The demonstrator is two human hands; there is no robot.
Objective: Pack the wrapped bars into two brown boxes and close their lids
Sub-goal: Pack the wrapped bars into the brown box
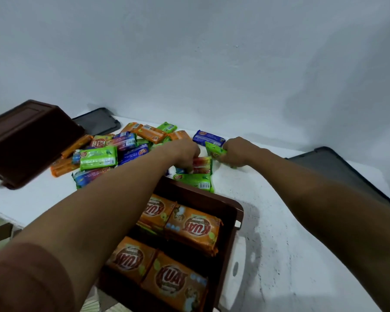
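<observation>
A pile of wrapped bars (122,149) in orange, green, blue and red lies on the white table (279,221) in the middle. My left hand (185,154) reaches into the pile and grips a red bar (202,165). My right hand (236,152) grips a green bar (214,149) just beside it. An open brown box (232,212) stands near me and holds several orange bars (194,226). A second brown box (25,140) sits tilted at the far left, bottom side up.
A dark lid (95,121) lies flat behind the pile against the white wall. Another dark lid (338,172) lies at the right edge of the table. A blue bar (208,137) lies apart, behind my hands.
</observation>
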